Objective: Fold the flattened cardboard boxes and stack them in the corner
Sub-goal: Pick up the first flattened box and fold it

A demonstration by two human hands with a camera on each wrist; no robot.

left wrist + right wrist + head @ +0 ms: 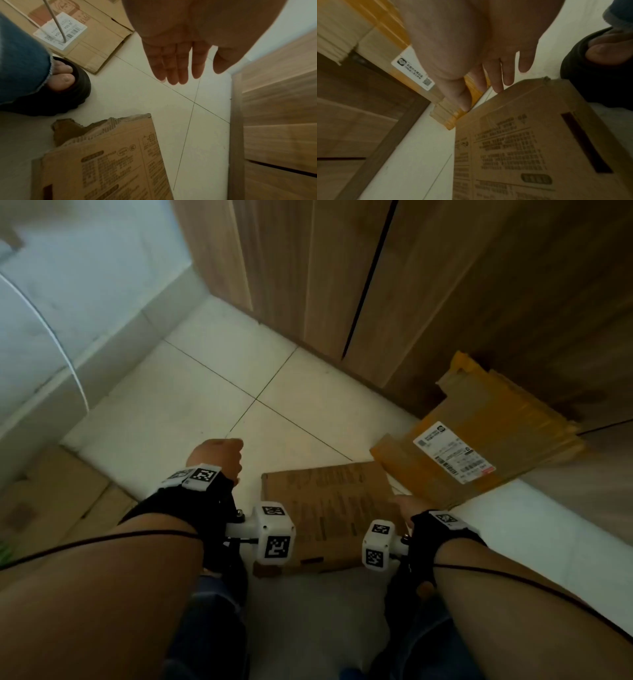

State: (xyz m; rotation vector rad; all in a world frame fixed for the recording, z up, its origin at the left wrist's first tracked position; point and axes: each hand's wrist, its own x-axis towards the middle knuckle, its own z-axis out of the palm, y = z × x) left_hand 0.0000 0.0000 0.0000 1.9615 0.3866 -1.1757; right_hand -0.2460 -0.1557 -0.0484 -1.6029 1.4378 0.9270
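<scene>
While the head view suggests a closed left hand [219,455], I see in the left wrist view its fingers [171,65] straight, holding nothing above the floor [212,392]. My right hand [488,54] is spread, fingertips at the far edge of the printed cardboard box [329,508], which lies flat. Beside it, the labelled flat box [479,446] leans on the wooden cabinet [445,285].

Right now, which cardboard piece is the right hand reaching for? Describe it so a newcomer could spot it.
Start at the wooden wardrobe and drop to the pale tiled floor in front of it. The printed cardboard lies flat there, just beneath the right hand. Unlike the yellow-taped cardboard leaning on the wardrobe, it has dense printed text and no white shipping label.
</scene>
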